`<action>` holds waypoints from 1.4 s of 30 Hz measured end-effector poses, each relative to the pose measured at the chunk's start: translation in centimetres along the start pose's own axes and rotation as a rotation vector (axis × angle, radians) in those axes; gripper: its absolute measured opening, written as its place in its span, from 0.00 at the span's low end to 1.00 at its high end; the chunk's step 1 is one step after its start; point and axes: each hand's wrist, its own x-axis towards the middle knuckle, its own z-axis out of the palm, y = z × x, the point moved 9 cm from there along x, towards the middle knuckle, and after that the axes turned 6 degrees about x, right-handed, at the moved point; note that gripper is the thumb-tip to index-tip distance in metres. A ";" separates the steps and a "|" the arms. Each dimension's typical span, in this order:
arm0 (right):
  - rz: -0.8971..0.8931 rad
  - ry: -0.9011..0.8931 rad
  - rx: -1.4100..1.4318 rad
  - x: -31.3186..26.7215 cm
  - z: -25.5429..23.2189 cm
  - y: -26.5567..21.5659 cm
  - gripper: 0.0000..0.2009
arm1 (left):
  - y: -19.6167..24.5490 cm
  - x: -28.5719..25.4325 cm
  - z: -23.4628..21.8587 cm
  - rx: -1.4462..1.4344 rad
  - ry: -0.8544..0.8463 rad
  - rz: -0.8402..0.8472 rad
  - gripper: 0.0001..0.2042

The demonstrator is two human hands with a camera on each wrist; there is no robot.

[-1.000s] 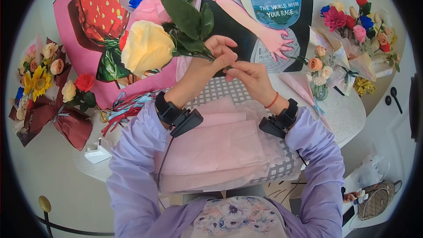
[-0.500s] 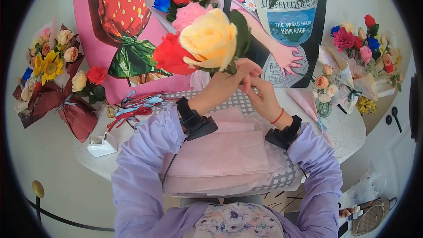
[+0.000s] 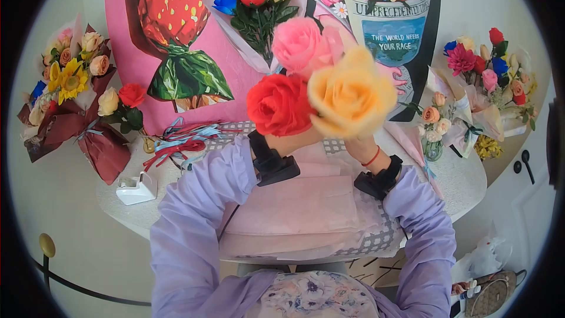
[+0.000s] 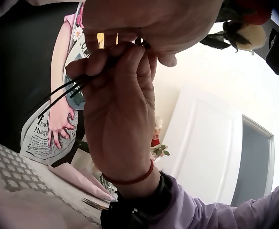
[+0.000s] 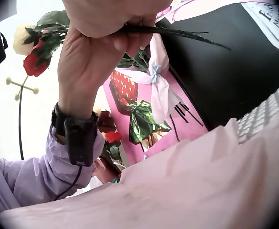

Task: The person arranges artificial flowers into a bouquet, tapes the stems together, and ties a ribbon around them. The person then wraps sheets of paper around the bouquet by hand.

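Three roses are bunched in the head view: a pink rose (image 3: 300, 46), a red rose (image 3: 278, 105) and a blurred yellow rose (image 3: 352, 94). Their blooms face the head camera and hide most of both hands. Below the blooms, my left hand (image 3: 297, 141) grips the stems. My right hand (image 3: 360, 148), with a red string bracelet, meets it from the right. In the left wrist view the right hand's fingers curl round the dark stems (image 4: 65, 90). Stem ends (image 5: 192, 37) stick out past the fingers in the right wrist view.
Pink wrapping sheets (image 3: 288, 200) lie on a checked cloth. Ribbons (image 3: 182, 141) and a white tape dispenser (image 3: 136, 188) are at the left. A wrapped bouquet (image 3: 253, 20) leans behind against posters; more bouquets (image 3: 76, 94) and a glass vase (image 3: 432, 148) flank the table.
The roses have swung right and turned their blooms up toward the head camera. Both hands stay together at the stems. The wrapped bouquet behind has come into fuller view.
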 end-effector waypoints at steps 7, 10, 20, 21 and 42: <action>-0.056 0.040 -0.153 -0.7 -1.7 -1.2 0.10 | 0.0 -1.3 -1.8 -0.155 0.036 -0.200 0.16; 0.066 0.027 0.004 -0.5 -1.9 -0.2 0.10 | 2.5 -0.2 -4.4 -0.302 0.131 -0.157 0.11; 0.168 -0.023 0.170 0.4 -1.6 -0.3 0.10 | 1.4 -0.3 -4.2 -0.435 0.158 -0.251 0.08; 0.173 -0.029 0.175 0.3 -1.6 0.0 0.10 | 1.8 -0.1 -4.5 -0.361 0.180 -0.199 0.08; 0.290 -0.209 0.033 2.3 2.0 -1.4 0.09 | 0.3 -1.0 -7.7 -0.667 0.163 -0.478 0.07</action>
